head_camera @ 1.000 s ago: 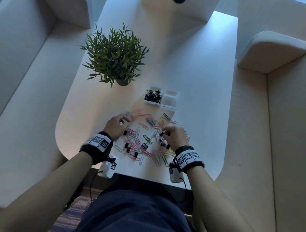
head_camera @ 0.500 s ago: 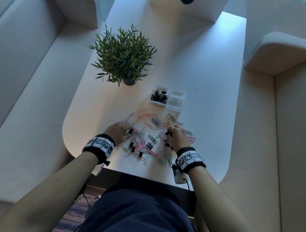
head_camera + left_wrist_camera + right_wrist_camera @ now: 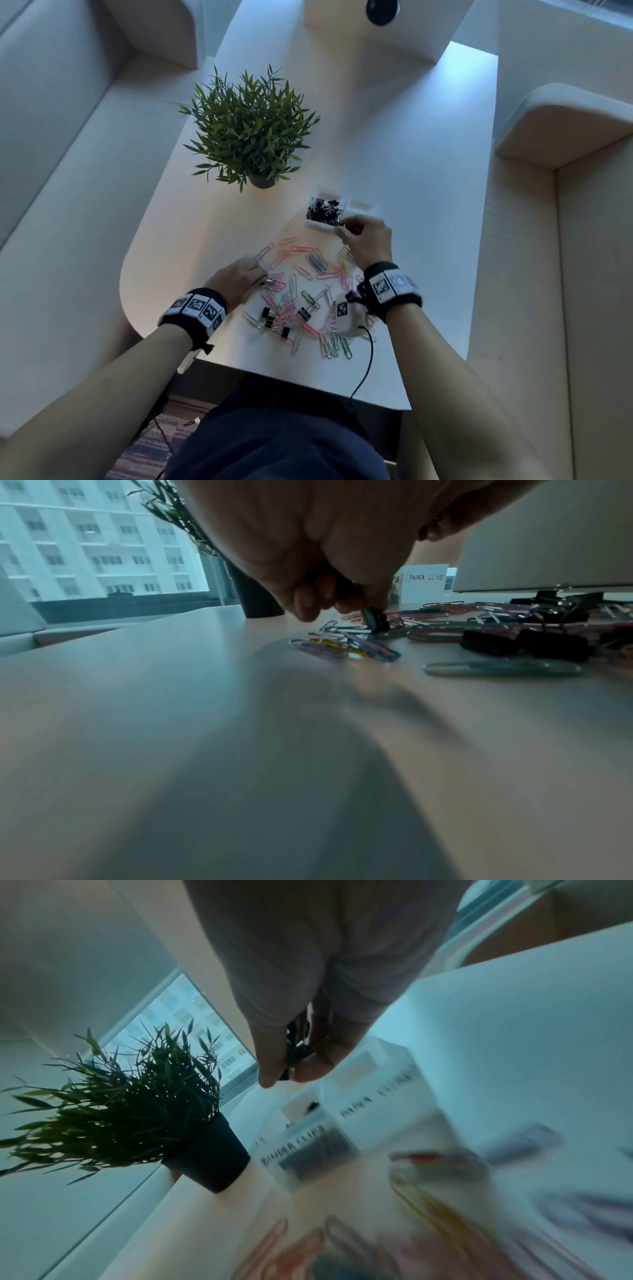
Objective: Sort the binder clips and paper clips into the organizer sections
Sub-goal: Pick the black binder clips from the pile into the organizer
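The right hand point(image 3: 368, 236) is hanging over the organizer point(image 3: 371, 209), which is sitting near the middle of the table point(image 3: 428, 240), just right of the potted plant point(image 3: 251, 126). If the fingers let go too far right, the binder clip point(image 3: 294, 1053) they are pinching could be landing in the section marked for paper clips rather than the one marked for binder clips, where a dark heap is already lying; a drop from too high could also be bouncing it off the rim. The right wrist view is blurred, so it is probably one clip, though there may be more tucked in the palm.

The left hand point(image 3: 239, 279) is reaching down at the left edge of the loose paper clips point(image 3: 301, 294) spread toward the near edge of the table. Its fingertips point(image 3: 306, 607) are curling tight around a small black binder clip point(image 3: 377, 619) that is touching the heap. Lifting it carelessly could be dragging a tangled paper clip along. More black binder clips are lying mixed in near the near edge.
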Demonstrator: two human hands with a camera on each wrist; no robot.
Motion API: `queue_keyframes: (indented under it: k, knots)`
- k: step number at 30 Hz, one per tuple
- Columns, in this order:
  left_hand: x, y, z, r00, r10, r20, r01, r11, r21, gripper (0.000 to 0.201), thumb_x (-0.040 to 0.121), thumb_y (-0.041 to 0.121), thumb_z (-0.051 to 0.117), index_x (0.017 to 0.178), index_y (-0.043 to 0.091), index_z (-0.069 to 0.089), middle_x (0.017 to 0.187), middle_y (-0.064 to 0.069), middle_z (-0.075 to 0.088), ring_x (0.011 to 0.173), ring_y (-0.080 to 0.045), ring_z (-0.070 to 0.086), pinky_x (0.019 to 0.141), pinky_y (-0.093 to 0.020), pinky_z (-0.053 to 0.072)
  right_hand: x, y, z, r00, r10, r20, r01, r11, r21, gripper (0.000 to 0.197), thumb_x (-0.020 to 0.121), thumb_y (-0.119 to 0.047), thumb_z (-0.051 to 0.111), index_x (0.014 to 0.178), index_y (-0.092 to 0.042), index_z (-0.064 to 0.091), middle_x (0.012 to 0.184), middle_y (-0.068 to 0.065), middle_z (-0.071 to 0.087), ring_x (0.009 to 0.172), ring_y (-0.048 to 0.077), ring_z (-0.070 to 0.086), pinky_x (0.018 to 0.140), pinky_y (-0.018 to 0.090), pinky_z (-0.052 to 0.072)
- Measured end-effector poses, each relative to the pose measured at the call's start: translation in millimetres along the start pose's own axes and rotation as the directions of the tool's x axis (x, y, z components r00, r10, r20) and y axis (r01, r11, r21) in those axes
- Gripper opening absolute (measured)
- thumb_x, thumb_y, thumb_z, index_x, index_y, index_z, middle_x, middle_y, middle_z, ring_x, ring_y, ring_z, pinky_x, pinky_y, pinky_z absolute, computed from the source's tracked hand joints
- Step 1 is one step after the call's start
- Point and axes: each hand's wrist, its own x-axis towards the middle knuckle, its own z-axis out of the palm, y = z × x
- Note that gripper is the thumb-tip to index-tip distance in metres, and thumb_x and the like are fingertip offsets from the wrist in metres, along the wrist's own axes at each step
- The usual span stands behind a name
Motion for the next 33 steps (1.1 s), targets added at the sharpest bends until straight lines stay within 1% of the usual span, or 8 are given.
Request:
queue_keyframes:
  k: [5,8,13,15,18,24,28,33]
  knots:
    - [0.2,1.6,0.9,0.978,-0.111,-0.175,0.094,0.99,-0.103,0.014,0.084,0.014,0.061,0.086,0.003,0.069,0.077,-0.011,0.059,0.069,-0.025,0.057,0.063,-0.028,0.05,47.4,-21.6,12.4,0.992,-0.093,0.079,0.109,0.97,-0.219,0.011,0.077,-0.008,0.071,0.088,-0.006,0.072,0.089,0.011,0.069,0.079,0.02,0.063,0.082,0.032,0.054]
    - [1.2,14.3,-4.5,0.922,-0.291,-0.256,0.209,0.93,-0.304,0.017,0.09,0.014,0.049,0.084,0.006,0.062,0.077,-0.009,0.06,0.069,-0.023,0.055,0.064,-0.027,0.044,56.6,-22.4,18.4,0.984,-0.081,0.161,0.127,0.946,-0.297,0.023,0.077,-0.006,0.07,0.1,-0.005,0.07,0.1,0.015,0.067,0.089,0.026,0.063,0.09,0.033,0.051]
    - [19.7,36.4,-23.6,0.853,-0.485,-0.194,0.32,0.778,-0.54,0.017,0.097,0.012,0.039,0.087,0.008,0.053,0.08,-0.01,0.061,0.069,-0.021,0.053,0.061,-0.015,0.038,55.4,-11.6,4.5,0.994,-0.06,0.086,0.073,0.984,-0.16,0.034,0.076,-0.003,0.07,0.11,-0.007,0.067,0.108,0.011,0.069,0.094,0.017,0.066,0.092,0.03,0.051]
    - [39.2,46.3,-33.8,0.847,-0.495,-0.193,0.317,0.763,-0.564,0.018,0.097,0.014,0.038,0.088,0.007,0.052,0.081,-0.011,0.062,0.071,-0.021,0.055,0.064,-0.023,0.041,47.0,-5.5,-7.8,0.998,-0.065,-0.004,0.065,0.994,-0.088,0.031,0.077,0.0,0.067,0.108,-0.008,0.068,0.103,0.009,0.071,0.09,0.012,0.067,0.088,0.018,0.05]
    - [81.1,57.8,-47.1,0.869,-0.449,-0.208,0.3,0.812,-0.501,0.02,0.097,0.014,0.039,0.09,0.002,0.054,0.082,-0.013,0.063,0.075,-0.026,0.055,0.067,-0.031,0.04,23.5,6.8,-25.3,0.987,-0.061,-0.149,0.062,0.998,0.001,0.027,0.078,0.0,0.064,0.102,-0.01,0.07,0.095,0.004,0.073,0.081,0.007,0.066,0.077,0.001,0.044]
    - [168.1,60.5,-48.8,0.975,-0.22,0.003,0.219,0.969,-0.113,0.017,0.091,0.01,0.046,0.098,0.004,0.061,0.101,-0.019,0.064,0.094,-0.035,0.057,0.083,-0.04,0.047,-38.4,49.1,-42.6,0.961,0.113,-0.254,-0.089,0.991,0.103,0.024,0.077,-0.004,0.062,0.097,-0.016,0.071,0.091,-0.001,0.072,0.076,0.007,0.066,0.079,0.023,0.053]
    - [183.6,64.6,-45.2,0.966,-0.157,0.204,0.127,0.98,0.151,0.026,0.086,0.01,0.05,0.109,0.018,0.061,0.109,-0.012,0.065,0.099,-0.034,0.06,0.085,-0.045,0.051,-67.5,81.9,-42.2,0.978,0.118,-0.172,-0.122,0.992,-0.017,0.025,0.076,-0.003,0.065,0.095,-0.017,0.072,0.092,0.002,0.071,0.075,0.012,0.064,0.078,0.029,0.054]
    - [153.2,80.3,-42.5,1.0,-0.018,0.023,0.013,0.981,0.192,0.028,0.086,0.015,0.052,0.113,0.018,0.057,0.111,-0.007,0.061,0.096,-0.029,0.057,0.075,-0.041,0.053,-87.8,102.1,-33.7,0.997,0.052,0.063,-0.036,0.971,-0.235,0.035,0.073,-0.011,0.075,0.107,-0.017,0.069,0.103,0.005,0.062,0.093,0.019,0.058,0.087,0.031,0.049]
